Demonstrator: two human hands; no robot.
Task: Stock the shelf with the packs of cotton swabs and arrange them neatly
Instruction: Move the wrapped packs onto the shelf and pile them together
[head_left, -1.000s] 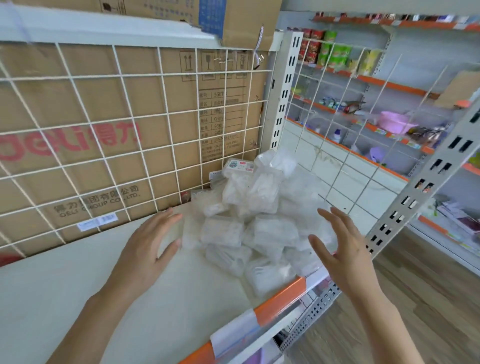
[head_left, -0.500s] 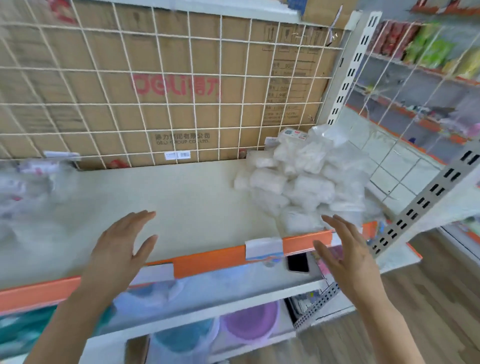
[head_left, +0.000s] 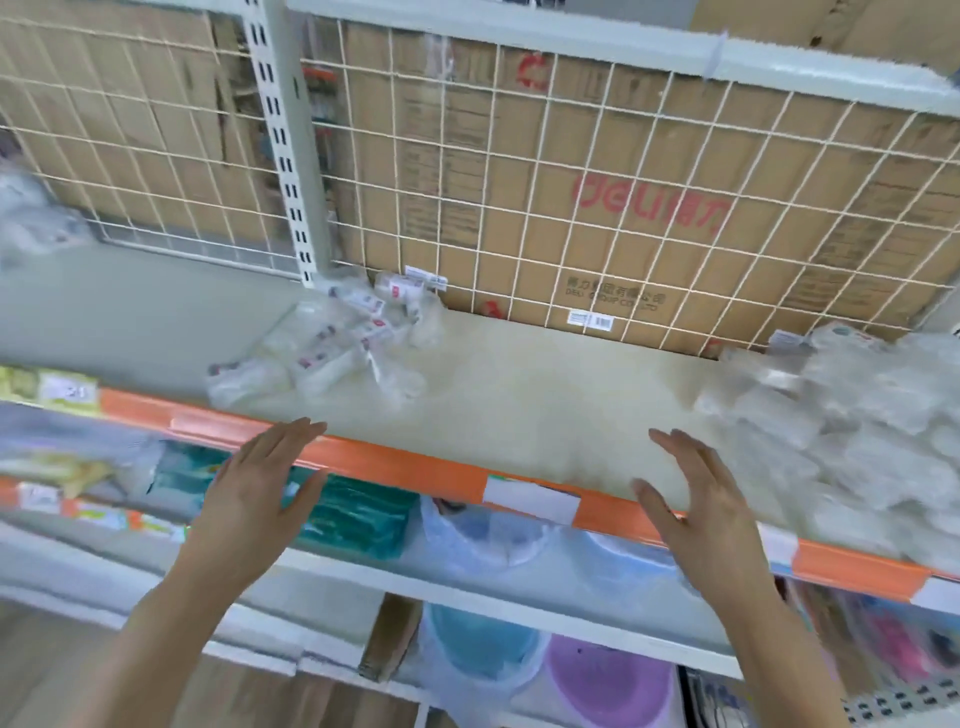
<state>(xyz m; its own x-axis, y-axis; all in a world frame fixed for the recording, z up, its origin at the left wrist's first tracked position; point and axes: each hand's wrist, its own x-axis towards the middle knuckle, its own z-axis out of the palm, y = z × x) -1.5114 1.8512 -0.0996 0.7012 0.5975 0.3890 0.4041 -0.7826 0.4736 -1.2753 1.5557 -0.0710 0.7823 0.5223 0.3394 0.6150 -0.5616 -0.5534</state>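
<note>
A cream shelf (head_left: 535, 395) with an orange front strip carries two heaps of clear cotton swab packs. The big heap (head_left: 841, 431) lies at the right end, blurred. A smaller loose heap with red-and-white labels (head_left: 343, 348) lies at the left by the white upright. My left hand (head_left: 260, 488) hovers over the shelf's front edge, fingers straight, holding nothing. My right hand (head_left: 696, 509) hovers palm inward over the front edge, left of the big heap, also holding nothing. Neither hand touches a pack.
A white wire grid (head_left: 571, 208) backs the shelf, with brown cartons behind it. A slotted white upright (head_left: 291, 171) divides the bays. Below are a teal item (head_left: 358, 509) and blue and purple plastic basins (head_left: 608, 680). More clear packs (head_left: 31, 218) sit at far left.
The view has swung left, away from the big heap. Both hands drew back from that heap to the shelf's front edge, still holding nothing. The smaller left heap has come into sight.
</note>
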